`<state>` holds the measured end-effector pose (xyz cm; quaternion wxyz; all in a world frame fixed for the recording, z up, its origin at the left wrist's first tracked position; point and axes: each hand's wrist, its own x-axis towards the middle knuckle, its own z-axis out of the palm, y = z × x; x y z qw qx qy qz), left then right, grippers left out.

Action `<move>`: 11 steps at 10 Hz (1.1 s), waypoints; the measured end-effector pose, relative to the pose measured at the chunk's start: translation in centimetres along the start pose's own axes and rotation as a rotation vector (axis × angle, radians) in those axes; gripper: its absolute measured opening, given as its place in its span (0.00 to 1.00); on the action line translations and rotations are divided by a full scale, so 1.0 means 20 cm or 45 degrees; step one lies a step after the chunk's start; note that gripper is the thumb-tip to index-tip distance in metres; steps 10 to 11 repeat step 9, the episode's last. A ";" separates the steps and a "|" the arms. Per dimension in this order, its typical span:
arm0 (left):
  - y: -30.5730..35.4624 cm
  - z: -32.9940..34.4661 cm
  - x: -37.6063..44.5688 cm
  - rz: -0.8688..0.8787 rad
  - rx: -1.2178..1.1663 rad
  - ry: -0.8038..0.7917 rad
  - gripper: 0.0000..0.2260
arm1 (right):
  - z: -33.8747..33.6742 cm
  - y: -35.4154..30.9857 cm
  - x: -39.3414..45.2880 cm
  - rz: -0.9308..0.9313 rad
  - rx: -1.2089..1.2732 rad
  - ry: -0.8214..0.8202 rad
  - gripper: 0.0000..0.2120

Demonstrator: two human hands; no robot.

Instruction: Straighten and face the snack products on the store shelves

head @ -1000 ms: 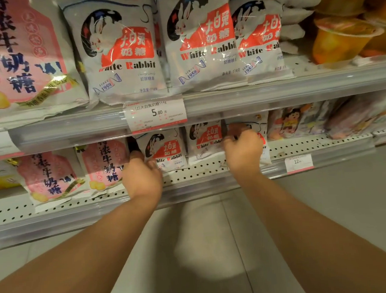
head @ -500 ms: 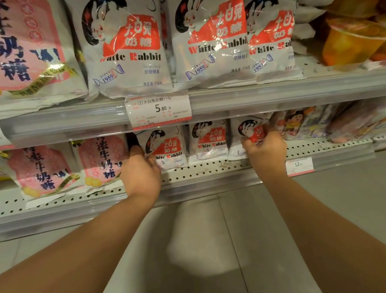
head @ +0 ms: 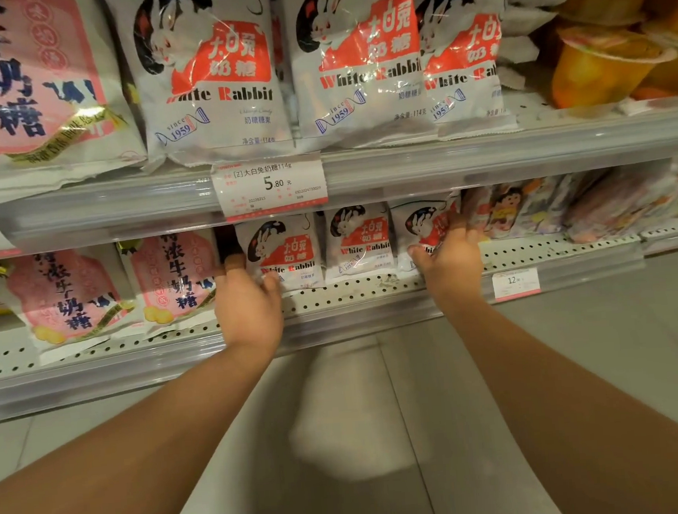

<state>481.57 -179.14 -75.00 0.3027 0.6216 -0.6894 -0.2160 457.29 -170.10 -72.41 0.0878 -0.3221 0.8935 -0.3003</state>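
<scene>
Head view. Lower shelf (head: 372,290), row of three White Rabbit bags between two hands. Left hand (head: 248,304) at the left edge of the left bag (head: 284,253), fingers reaching behind that edge, thumb on the front near the lower corner: a light pinch on the bag's side. Right hand (head: 449,262) on the right bag (head: 420,230), fingers lying up its right edge and front, thumb toward the lower left corner; pinching or merely pressing, cannot tell. Middle bag (head: 358,243) untouched, upright, label forward. Right bag seen tilted, its print partly hidden by the hand. Step in hand, as a judgement: squaring the row from its two ends. Best done by steadying the left bag as a stop, turning the right bag upright until its label faces out, closing the gap to the middle bag, then drawing all three forward to one line near the shelf lip, bottoms flat on the perforated deck. Light grip advised: thin film, soft contents, easily creased. Risk: pushing the right bag into the cartoon packs (head: 520,210) just beside it. Counts. Lower shelf: three White Rabbit bags; two pink bags (head: 169,282) to the left; cartoon packs to the right, number not countable through blur. Upper shelf (head: 483,156): three White Rabbit bags in front, more stacked behind at right, number unclear; one large pink bag (head: 27,82); orange jelly cups (head: 606,65), at least two. Price tags: a white one (head: 273,185) on the upper rail, a small one (head: 516,282) on the lower rail.
</scene>
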 end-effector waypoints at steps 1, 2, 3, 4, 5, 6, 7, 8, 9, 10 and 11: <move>0.00 0.00 0.00 -0.022 -0.019 -0.021 0.18 | 0.03 -0.01 0.01 0.047 -0.019 -0.006 0.30; 0.01 -0.01 0.01 -0.043 -0.029 -0.046 0.16 | 0.06 -0.03 0.07 0.080 0.001 -0.024 0.33; 0.02 -0.01 0.03 -0.060 -0.035 -0.069 0.16 | 0.09 -0.04 0.12 0.008 0.053 -0.009 0.43; 0.02 -0.02 0.03 -0.067 -0.036 -0.097 0.16 | 0.10 -0.04 0.14 -0.005 0.053 -0.012 0.46; 0.03 -0.03 0.02 -0.058 -0.073 -0.105 0.23 | 0.08 -0.02 0.13 0.053 -0.104 -0.096 0.35; 0.05 -0.06 -0.04 -0.038 -0.114 -0.081 0.31 | 0.02 -0.01 0.07 0.036 -0.217 -0.070 0.23; 0.05 -0.07 -0.12 0.092 -0.170 -0.009 0.29 | -0.04 0.01 -0.03 -0.163 -0.181 0.073 0.26; 0.04 -0.08 -0.17 0.156 -0.211 0.002 0.29 | -0.06 0.05 -0.07 -0.286 -0.188 0.161 0.29; 0.05 -0.10 -0.22 0.198 -0.280 0.038 0.27 | -0.07 0.09 -0.13 -0.401 -0.189 0.206 0.31; 0.05 -0.10 -0.22 0.198 -0.280 0.038 0.27 | -0.07 0.09 -0.13 -0.401 -0.189 0.206 0.31; 0.05 -0.10 -0.22 0.198 -0.280 0.038 0.27 | -0.07 0.09 -0.13 -0.401 -0.189 0.206 0.31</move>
